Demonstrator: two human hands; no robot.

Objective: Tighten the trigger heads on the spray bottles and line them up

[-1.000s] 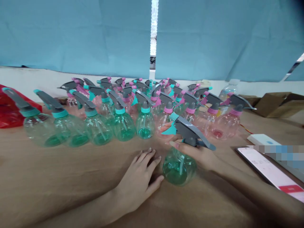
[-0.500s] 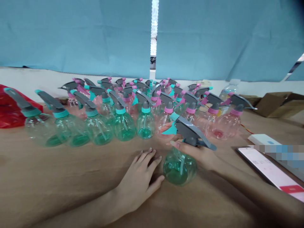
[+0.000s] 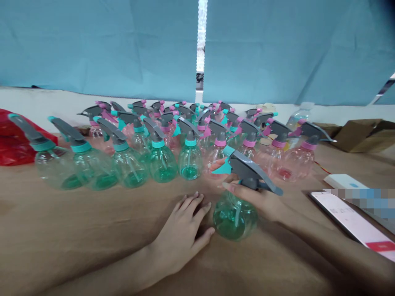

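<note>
My right hand (image 3: 251,197) is wrapped round the neck of a green spray bottle (image 3: 233,220), below its grey head and turquoise trigger. The bottle stands close to upright, and a thin tube shows inside it. Some of my right fingers are hidden behind the neck. To its left, my left hand (image 3: 183,230) lies flat on the brown table (image 3: 77,230), fingers spread and holding nothing. Beyond both hands is a row of spray bottles; a green spray bottle (image 3: 190,162) and a pink spray bottle (image 3: 218,156) are among the nearest.
Several more green and pink spray bottles crowd the back of the table. A red plastic bag (image 3: 18,144) lies at the left. On the right are a phone (image 3: 348,218), a white box (image 3: 345,181) and an opened cardboard box (image 3: 359,135). A blue curtain (image 3: 92,49) hangs behind.
The whole view has shifted very slightly. Both hands and the held spray bottle keep their places.
</note>
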